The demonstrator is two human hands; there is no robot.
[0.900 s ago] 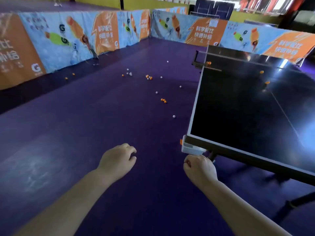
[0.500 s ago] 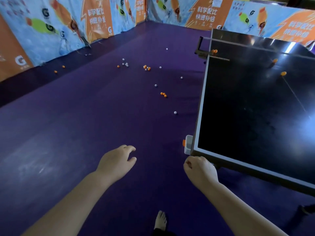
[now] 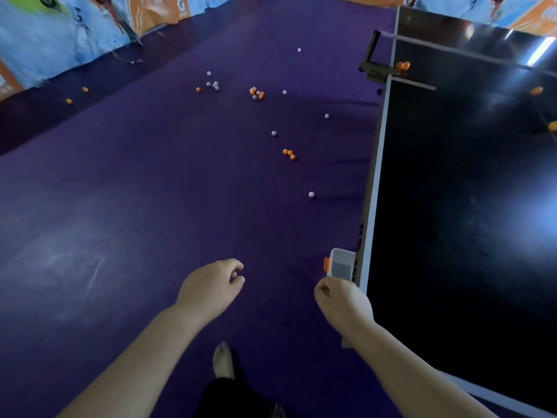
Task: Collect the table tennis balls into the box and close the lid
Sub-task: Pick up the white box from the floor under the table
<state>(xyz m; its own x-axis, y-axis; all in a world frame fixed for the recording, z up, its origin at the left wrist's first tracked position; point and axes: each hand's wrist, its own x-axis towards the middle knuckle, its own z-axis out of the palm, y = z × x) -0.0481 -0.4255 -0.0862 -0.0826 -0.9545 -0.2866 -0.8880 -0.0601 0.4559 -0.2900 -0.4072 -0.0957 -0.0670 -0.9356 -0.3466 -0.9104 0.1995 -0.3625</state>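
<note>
- Left hand (image 3: 211, 285) hangs out in front over the purple floor (image 3: 120, 206), back of the hand facing up. The fingers are loosely curled with the thumb close to the first finger. Nothing in it, just relaxed.
- The left forearm comes in from the bottom left and angles up toward the middle.
- Right hand (image 3: 342, 300) is curled up tight, knuckles forward, gripping the near end of the box (image 3: 342, 267). That forearm runs in from the bottom right, past the near corner of the desk (image 3: 452, 206).
- The box is clear plastic with an orange clip (image 3: 326, 263) on its left side. It's up in the air, just beside the desk's white edge. Can't tell if the lid is on or off.
- The balls are mostly out on the floor, well ahead of both hands. The nearest is a single white ball (image 3: 311, 194), and a trio of orange ones (image 3: 289, 154) sits a bit further on.
- Further back there's a mixed orange and white bunch (image 3: 256, 93) and a small white cluster (image 3: 213, 84). Two orange strays (image 3: 85, 89) lie near the banner wall (image 3: 60, 40).
- Some are on the desk too: an orange pair (image 3: 402, 65) sits right by the net post (image 3: 373, 67), with a couple more blurry orange ones near the right edge of the shot.
- A bare foot (image 3: 223, 360) pokes out at the bottom between the two arms.
</note>
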